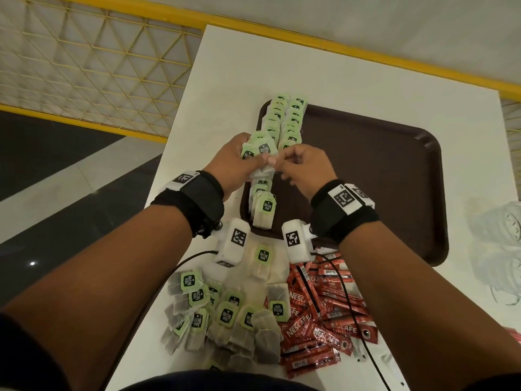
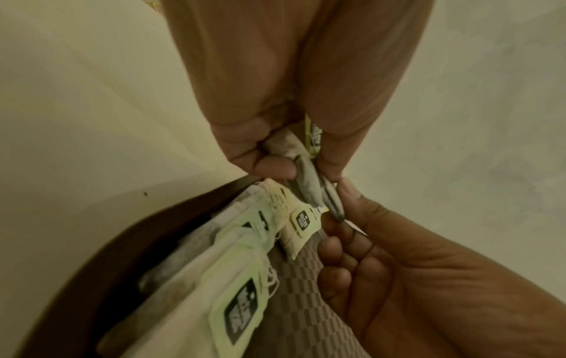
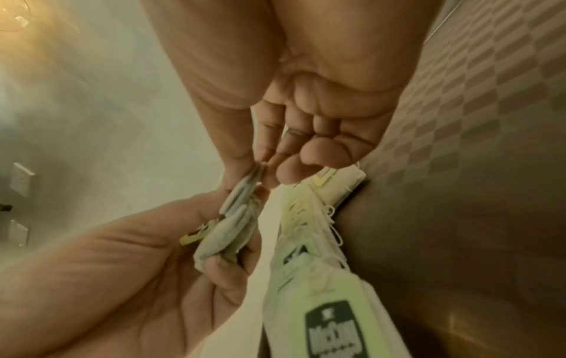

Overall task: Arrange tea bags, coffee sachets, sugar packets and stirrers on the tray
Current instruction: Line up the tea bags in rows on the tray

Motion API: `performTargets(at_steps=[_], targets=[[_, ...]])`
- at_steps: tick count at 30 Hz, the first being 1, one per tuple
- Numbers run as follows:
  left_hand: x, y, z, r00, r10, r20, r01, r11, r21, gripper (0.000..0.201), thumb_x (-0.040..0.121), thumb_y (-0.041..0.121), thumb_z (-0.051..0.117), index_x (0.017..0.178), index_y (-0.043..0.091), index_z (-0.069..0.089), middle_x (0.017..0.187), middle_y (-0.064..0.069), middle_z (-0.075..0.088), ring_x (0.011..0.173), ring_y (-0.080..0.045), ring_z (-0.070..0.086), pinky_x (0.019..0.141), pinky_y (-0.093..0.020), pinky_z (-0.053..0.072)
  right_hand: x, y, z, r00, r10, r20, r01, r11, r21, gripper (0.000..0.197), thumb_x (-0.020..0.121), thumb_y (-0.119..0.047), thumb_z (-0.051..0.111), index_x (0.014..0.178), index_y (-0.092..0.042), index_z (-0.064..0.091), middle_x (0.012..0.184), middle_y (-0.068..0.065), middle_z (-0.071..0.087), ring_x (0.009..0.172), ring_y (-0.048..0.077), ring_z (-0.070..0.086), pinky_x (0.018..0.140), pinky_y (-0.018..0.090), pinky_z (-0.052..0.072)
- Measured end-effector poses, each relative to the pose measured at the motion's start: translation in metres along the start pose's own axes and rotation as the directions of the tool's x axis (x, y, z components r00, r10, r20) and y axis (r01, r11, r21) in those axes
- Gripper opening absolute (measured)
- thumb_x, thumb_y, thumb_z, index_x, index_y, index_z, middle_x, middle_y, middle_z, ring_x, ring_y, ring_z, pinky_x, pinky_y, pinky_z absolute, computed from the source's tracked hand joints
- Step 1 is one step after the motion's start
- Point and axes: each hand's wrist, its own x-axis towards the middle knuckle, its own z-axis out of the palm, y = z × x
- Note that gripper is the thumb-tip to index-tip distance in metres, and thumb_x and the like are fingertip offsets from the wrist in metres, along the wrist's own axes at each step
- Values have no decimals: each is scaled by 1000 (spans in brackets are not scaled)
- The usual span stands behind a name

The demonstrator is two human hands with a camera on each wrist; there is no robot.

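A dark brown tray (image 1: 366,176) lies on the white table (image 1: 352,71). Two rows of green-tagged tea bags (image 1: 284,119) run along the tray's left side. Above those rows my left hand (image 1: 253,160) grips a small bunch of tea bags (image 1: 260,150). My right hand (image 1: 277,160) pinches the near edge of one bag in that bunch. In the left wrist view the left hand (image 2: 306,169) clamps the grey bags (image 2: 309,186), and the right hand (image 2: 340,213) pinches their tip. The right wrist view shows the right hand (image 3: 260,169) on the bunch (image 3: 235,230).
A loose heap of tea bags (image 1: 225,309) lies at the table's near edge. Red coffee sachets (image 1: 324,320) are piled beside it on the right. A clear plastic bag (image 1: 499,244) sits at the far right. A yellow mesh railing (image 1: 98,66) borders the table's left.
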Motion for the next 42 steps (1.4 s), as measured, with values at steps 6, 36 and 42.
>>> performTargets(at_steps=[6, 36, 42], targets=[[-1, -2, 6, 1000, -12, 10, 13, 999, -43, 25, 98, 16, 59, 121, 10, 51, 114, -11, 66, 97, -22, 66, 75, -32, 59, 3, 10, -3, 989, 146, -10, -140, 966, 218, 7, 90, -12, 69, 83, -11, 66, 74, 7, 67, 57, 11, 59, 55, 21, 50], [-4, -14, -1, 999, 0, -52, 1, 1000, 18, 32, 92, 5, 65, 121, -1, 55, 116, -18, 65, 97, -20, 67, 69, -24, 59, -1, 12, -5, 991, 65, -120, -75, 994, -84, 25, 87, -39, 69, 87, -13, 67, 79, 2, 68, 60, 7, 57, 54, 20, 47], [-4, -16, 5, 1000, 15, -28, -15, 1000, -2, 28, 94, 10, 64, 120, 2, 58, 114, -15, 68, 100, -24, 68, 76, -29, 60, -11, 14, 2, 996, 83, -23, -82, 995, 57, 9, 86, -15, 73, 85, -11, 65, 71, 2, 65, 52, 4, 56, 49, 15, 46]])
